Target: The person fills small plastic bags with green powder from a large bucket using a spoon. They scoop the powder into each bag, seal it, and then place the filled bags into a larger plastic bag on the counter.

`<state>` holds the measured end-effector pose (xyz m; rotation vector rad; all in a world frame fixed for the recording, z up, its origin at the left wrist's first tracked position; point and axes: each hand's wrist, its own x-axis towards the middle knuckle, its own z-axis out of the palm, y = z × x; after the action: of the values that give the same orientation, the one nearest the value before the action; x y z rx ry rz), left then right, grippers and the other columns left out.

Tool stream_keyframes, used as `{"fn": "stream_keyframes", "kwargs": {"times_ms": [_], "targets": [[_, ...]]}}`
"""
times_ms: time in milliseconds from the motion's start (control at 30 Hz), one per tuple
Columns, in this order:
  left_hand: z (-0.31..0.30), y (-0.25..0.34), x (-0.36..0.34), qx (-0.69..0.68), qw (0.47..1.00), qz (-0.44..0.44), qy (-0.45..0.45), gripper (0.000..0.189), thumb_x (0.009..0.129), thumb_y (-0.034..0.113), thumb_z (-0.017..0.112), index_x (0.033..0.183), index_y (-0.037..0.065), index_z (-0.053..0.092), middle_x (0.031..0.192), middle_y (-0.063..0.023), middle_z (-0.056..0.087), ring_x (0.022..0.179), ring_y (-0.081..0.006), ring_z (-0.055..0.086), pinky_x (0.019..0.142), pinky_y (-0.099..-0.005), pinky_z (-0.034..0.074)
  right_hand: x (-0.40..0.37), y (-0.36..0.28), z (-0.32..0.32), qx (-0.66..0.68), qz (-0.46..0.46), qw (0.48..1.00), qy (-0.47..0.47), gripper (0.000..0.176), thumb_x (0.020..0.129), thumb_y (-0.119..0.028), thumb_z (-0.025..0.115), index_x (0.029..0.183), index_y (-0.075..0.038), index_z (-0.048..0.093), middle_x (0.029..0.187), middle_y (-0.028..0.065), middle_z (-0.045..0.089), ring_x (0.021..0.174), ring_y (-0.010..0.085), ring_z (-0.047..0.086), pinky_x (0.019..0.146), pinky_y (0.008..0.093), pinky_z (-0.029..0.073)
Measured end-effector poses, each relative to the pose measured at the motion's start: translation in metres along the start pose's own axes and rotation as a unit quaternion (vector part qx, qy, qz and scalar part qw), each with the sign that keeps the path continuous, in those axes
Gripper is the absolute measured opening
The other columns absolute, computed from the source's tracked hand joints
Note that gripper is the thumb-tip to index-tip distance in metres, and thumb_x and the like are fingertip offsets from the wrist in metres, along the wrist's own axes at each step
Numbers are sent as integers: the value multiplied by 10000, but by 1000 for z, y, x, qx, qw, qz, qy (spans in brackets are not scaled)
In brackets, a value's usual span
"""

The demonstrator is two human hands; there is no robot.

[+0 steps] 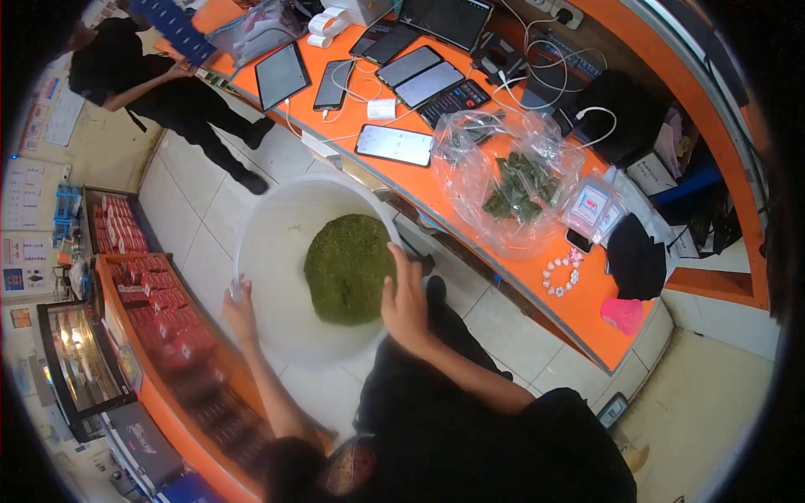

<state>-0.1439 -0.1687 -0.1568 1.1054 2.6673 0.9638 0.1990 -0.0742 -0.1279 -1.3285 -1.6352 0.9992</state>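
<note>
A large whitish plastic tub (pixel 272 251) stands in front of me, tilted in view so its inside shows. Finely chopped green leaves (pixel 350 270) cover its bottom. On the tub's left rim, my left hand (pixel 241 312) is closed with its fingers at the edge. My right hand (pixel 407 303) grips the opposite rim, thumb and fingers at the edge. Just right of the tub, a clear plastic bag (pixel 470 197) with green leaves (pixel 521 186) inside lies on the orange counter (pixel 503 272).
Several phones (pixel 394 145) and a tablet (pixel 283 75) lie on the counter among white cables. A beaded bracelet (pixel 560 275), pink object (pixel 622 315) and black cloth (pixel 637 256) sit near its end. Red boxes (pixel 180 323) fill the left shelf. Another person (pixel 155 80) stands at the upper left.
</note>
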Motion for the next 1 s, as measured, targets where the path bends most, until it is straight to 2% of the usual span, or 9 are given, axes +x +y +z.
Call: {"fn": "stream_keyframes", "kwargs": {"times_ms": [233,367,567,667,767,900,933,967,1000], "targets": [[35,26,-40,-127,992,-20,-16,355,912,227,704,1164,-20,664,1050,-123,715,953,-179,657,868,-325,496,-16,23,-42,-28,32,998,40,593,897,13,476,1463,-123,365,1113,204,483,914,388,537,802,446,461],[28,27,-46,-82,996,0,-24,339,921,219,693,1163,-18,665,1063,-102,709,973,-172,645,876,-329,492,-25,24,-42,-29,16,998,51,586,892,30,473,1454,-109,386,1093,193,501,901,364,530,812,423,452],[26,18,-30,-142,985,-33,-91,426,945,346,645,1223,24,634,1043,-46,681,859,-103,603,715,-268,472,-21,35,-41,-28,-10,998,60,609,869,53,486,1455,-72,374,1240,207,501,1096,388,527,938,442,428],[23,-5,-14,-522,791,-292,-128,558,976,434,553,1335,8,529,1210,-134,601,1168,-220,553,1003,-348,434,-26,48,-38,-22,-28,998,43,631,878,49,501,1479,-42,332,1436,213,425,1292,380,453,1084,439,353],[114,-155,40,-216,912,-290,-195,551,989,504,484,1291,55,589,1080,-36,641,666,-68,505,573,-226,441,-26,38,-33,-6,10,998,57,630,899,32,503,1495,-27,305,1481,207,390,1371,365,385,1142,416,281],[227,-190,47,-11,920,-265,-290,544,990,493,487,1304,58,575,1091,-40,639,662,-67,504,573,-223,442,-25,20,-27,-17,76,997,16,634,918,27,484,1513,-20,269,1526,187,347,1425,304,313,1173,406,198],[251,-195,50,-6,913,-262,-313,543,990,491,488,1307,58,572,1094,-41,638,661,-66,503,573,-223,443,-25,20,-28,-4,138,990,7,634,925,30,465,1523,-39,265,1538,153,343,1352,259,401,1064,358,381],[268,-198,51,-5,905,-264,-333,541,990,488,488,1310,59,569,1097,-42,638,660,-66,503,573,-222,443,-26,8,-26,12,189,982,26,637,933,23,457,1534,-75,268,1510,123,376,1033,171,574,748,252,496],[282,-200,50,-5,899,-265,-349,540,990,485,489,1313,59,565,1100,-44,637,659,-66,503,573,-221,443,-32,21,-25,21,197,979,41,644,935,16,466,1538,-90,266,1490,117,395,861,114,532,632,224,439]]}}
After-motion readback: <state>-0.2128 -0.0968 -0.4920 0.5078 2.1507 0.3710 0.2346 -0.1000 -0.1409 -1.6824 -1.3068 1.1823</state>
